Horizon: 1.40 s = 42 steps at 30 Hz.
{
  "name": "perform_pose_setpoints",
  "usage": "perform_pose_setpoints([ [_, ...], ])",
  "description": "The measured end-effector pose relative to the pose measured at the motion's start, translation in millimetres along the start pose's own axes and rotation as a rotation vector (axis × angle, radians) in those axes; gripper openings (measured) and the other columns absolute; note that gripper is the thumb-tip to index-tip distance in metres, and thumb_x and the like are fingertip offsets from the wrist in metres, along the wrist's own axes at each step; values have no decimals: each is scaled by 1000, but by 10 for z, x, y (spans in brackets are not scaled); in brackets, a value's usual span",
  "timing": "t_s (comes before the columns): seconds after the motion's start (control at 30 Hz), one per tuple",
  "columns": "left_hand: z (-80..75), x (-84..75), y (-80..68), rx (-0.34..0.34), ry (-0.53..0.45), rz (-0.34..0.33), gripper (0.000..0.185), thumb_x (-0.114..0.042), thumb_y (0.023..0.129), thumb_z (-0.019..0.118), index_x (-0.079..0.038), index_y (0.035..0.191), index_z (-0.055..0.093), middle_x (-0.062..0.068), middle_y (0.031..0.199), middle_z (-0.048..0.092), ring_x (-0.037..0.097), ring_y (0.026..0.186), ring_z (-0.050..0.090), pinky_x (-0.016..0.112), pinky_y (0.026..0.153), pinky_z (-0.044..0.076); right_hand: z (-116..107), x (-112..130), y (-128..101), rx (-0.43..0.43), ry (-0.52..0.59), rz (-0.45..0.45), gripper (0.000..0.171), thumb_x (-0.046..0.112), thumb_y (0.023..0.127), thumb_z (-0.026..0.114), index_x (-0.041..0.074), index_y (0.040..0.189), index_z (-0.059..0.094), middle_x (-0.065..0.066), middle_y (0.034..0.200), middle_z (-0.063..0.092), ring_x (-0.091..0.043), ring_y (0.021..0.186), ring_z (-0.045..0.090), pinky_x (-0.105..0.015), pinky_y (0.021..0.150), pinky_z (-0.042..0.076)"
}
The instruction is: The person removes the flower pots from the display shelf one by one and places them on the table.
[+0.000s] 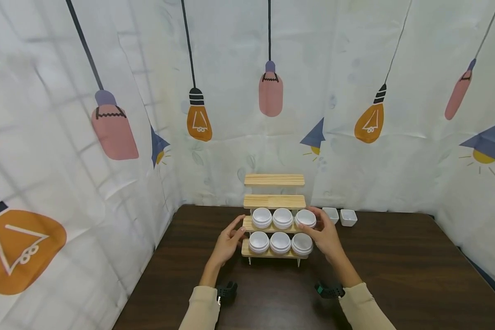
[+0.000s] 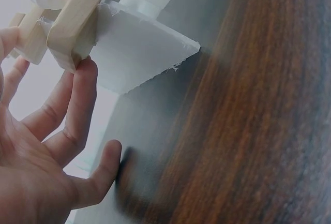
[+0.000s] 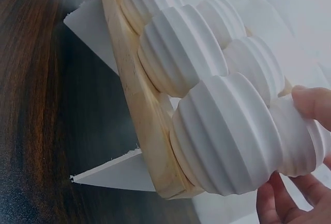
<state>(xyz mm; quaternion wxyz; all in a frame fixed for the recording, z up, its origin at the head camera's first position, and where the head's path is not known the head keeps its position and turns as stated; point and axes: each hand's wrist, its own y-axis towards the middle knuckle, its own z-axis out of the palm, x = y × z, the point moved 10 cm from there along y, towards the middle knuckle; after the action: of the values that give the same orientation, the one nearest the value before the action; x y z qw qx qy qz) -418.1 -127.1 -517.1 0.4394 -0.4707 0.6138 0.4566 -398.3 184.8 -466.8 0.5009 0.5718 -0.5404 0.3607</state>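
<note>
A tiered rack (image 1: 274, 201) of pale wooden planks on white supports stands on the dark table. Its two lower planks each bear a row of white ribbed bowls. At the left ends of those planks, my left hand (image 1: 227, 242) holds the rack, with fingertips (image 2: 85, 71) against the lowest plank (image 2: 72, 38) in the left wrist view. My right hand (image 1: 323, 231) grips the rightmost bowl (image 1: 305, 218) of the second row, thumb in front and fingers round its far side. Below it sits another white bowl (image 3: 227, 133), at the lower plank's right end.
Two small square white dishes, the nearer-to-hand dish (image 1: 331, 214) and the outer dish (image 1: 348, 217), stand right of the rack at the table's back. The two upper planks (image 1: 274, 180) hold nothing. A patterned white curtain (image 1: 231, 160) hangs behind the table (image 1: 396, 256).
</note>
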Motion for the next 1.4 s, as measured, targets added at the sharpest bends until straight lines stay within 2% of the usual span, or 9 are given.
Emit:
perform_pose_setpoints([
  [0.23,6,-21,-10,12,17,14,52,-28,106,57,-17,155,46,24,101,75,23,89,73,37,73,62,-85,27,-82,-35,36,-17,63,16,86,84,9,141,56,-15,123,61,-9,94,55,-19,79,48],
  [0.37,0,-14,5,2,12,7,50,-25,106,58,-19,154,47,24,100,75,28,90,72,41,74,62,-127,41,-114,-51,48,-28,62,13,86,84,5,141,55,-13,123,59,-8,94,57,-18,80,48],
  [0.53,-6,-43,10,-15,8,0,48,-18,107,56,-17,154,48,26,98,73,37,92,71,48,76,61,-169,20,-132,-56,47,-11,62,15,87,83,7,142,54,-12,131,57,-8,98,57,-17,83,47],
  [0.67,-8,-174,-48,-5,-11,-12,48,-14,106,55,-14,153,48,31,98,72,44,94,69,51,77,60,-213,10,-139,-58,45,-7,63,16,88,82,7,143,53,-14,134,57,-7,97,57,-17,81,48],
  [0.83,-7,-346,-113,10,-17,11,47,-13,106,57,-11,152,50,35,99,70,44,92,70,45,75,62,-291,-3,-145,-79,69,-17,63,10,87,82,4,143,53,-10,127,58,-3,95,59,-15,78,50],
  [1.0,-1,-309,-115,-4,-30,-2,46,-14,106,57,-16,151,51,27,93,73,41,90,71,52,78,60,-364,-43,-159,-94,69,-25,63,8,87,81,4,143,53,0,116,59,-1,92,59,-15,77,51],
  [1.1,8,-307,-128,-29,-25,2,45,-14,106,57,-16,151,52,25,91,73,40,89,71,53,78,60,-416,-81,-166,-106,55,-31,65,9,87,82,6,145,53,2,115,59,-2,89,58,-16,76,50],
  [1.27,10,-322,-147,-32,-17,2,46,-14,105,57,-14,151,52,24,90,73,38,89,72,47,75,61,-486,-152,-177,-119,19,-15,65,12,87,83,10,145,54,-10,123,58,-4,90,55,-17,76,48],
  [1.4,10,-244,-111,-12,-15,-10,46,-16,106,56,-17,151,51,24,93,74,41,92,71,46,76,62,-522,-227,-174,-125,-18,17,64,14,87,83,10,144,54,-11,123,58,-6,91,54,-17,78,47],
])
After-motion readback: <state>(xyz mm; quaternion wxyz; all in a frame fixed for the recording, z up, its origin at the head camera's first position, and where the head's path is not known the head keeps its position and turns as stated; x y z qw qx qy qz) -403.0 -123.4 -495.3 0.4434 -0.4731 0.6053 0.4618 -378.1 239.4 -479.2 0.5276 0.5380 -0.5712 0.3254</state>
